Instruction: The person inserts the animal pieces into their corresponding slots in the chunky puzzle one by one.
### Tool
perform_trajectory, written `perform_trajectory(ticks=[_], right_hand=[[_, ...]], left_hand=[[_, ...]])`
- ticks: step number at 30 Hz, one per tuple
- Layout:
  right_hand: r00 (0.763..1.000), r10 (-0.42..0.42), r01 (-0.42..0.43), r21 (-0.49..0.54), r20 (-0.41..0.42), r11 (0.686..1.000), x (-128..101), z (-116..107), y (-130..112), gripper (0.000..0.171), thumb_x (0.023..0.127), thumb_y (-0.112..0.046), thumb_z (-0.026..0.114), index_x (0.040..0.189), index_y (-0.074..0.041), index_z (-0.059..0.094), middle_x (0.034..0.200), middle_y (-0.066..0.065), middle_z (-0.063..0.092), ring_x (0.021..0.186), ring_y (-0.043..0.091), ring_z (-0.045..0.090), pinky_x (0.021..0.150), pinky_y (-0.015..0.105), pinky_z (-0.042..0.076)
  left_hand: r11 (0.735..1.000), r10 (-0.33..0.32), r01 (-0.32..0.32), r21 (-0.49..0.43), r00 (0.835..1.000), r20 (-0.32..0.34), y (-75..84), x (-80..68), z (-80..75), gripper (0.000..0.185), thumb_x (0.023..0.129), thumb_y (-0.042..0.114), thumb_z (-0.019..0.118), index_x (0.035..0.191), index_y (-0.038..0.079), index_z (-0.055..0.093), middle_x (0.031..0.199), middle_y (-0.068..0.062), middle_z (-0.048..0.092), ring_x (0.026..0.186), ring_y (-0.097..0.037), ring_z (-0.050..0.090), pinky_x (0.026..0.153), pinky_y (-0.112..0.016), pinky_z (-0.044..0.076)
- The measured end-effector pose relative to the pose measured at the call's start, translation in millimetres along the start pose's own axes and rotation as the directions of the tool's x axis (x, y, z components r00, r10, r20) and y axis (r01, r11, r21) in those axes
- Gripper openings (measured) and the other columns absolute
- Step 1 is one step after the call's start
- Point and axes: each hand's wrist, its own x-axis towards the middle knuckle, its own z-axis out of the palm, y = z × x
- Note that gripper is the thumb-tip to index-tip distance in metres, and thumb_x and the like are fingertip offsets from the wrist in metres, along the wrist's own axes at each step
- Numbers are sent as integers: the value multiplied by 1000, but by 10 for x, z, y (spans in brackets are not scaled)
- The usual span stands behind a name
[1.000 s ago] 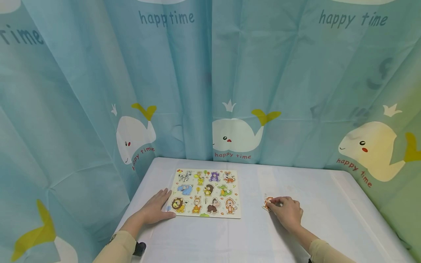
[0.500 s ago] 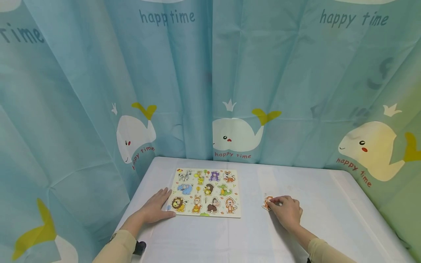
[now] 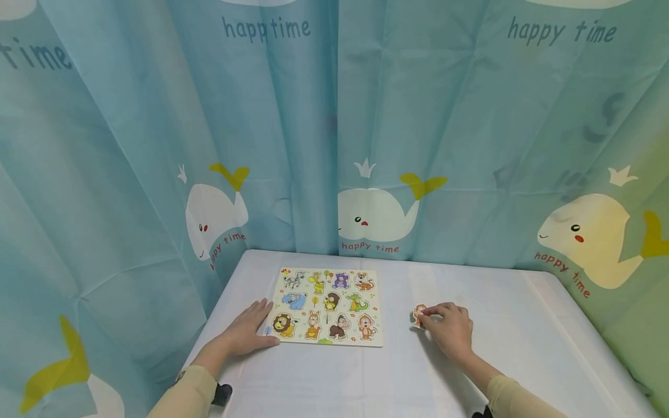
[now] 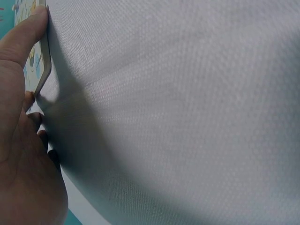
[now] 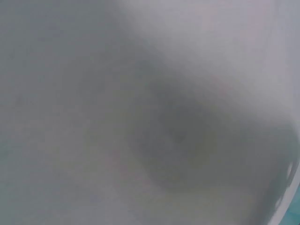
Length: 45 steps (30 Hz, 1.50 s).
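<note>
Left hand [image 3: 245,332]: lies palm down on the white table [image 3: 522,325] at the near left corner of the puzzle board [image 3: 326,306], fingers straight and close together, thumb running along the board's front edge; the left wrist view shows the thumb [image 4: 26,33] pressed against the thin edge of the board [image 4: 43,61] and the other fingers partly hidden behind it. Puzzle board: square, pale, flat on the table left of centre, printed with rows of cartoon animals, among them a zebra, an elephant, a lion and a crocodile; whether each animal is a seated piece or a print cannot be told at this size. Loose animal piece [image 3: 417,315]: small, orange-brown, well apart from the board on its right side, at table level; whether it rests on the cloth or is raised off it cannot be told. Right hand [image 3: 449,330]: to the right of the board, knuckles up, fingers curled with fingertips pinching the right side of the loose piece. Right wrist view: a grey blur, nothing legible. Surround: blue curtain [image 3: 334,128] with white whales and the words "happy time", hanging behind and on both sides of the table.
</note>
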Motion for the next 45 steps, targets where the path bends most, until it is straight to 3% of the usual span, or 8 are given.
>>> perform_trajectory(ticks=[8,22,45], right_hand=[[997,-75,75,16,-6,997,0,135,-201,13,85,-26,83,85,-13,80,102,9,66,116,41,49,98,61,33],[989,-133,130,53,70,990,-18,399,-531,8,81,-25,87,80,-21,80,95,-2,66,110,33,51,92,55,38],[974,-182,176,63,131,982,-109,717,-706,11,78,-27,89,78,-27,78,91,-10,63,104,25,52,93,53,41]], left_hand=[[1000,-1,1,-2,1000,1,-10,4,1,104,82,57,78,160,4,32,167,-21,23,153,-45,16,120,-66,17],[1000,-6,6,-18,1000,6,16,-22,-12,103,83,55,79,160,4,32,167,-21,22,153,-45,15,120,-67,17],[1000,-16,16,-16,1000,10,39,-24,-26,103,83,54,79,160,5,32,167,-20,22,154,-43,15,121,-64,17]])
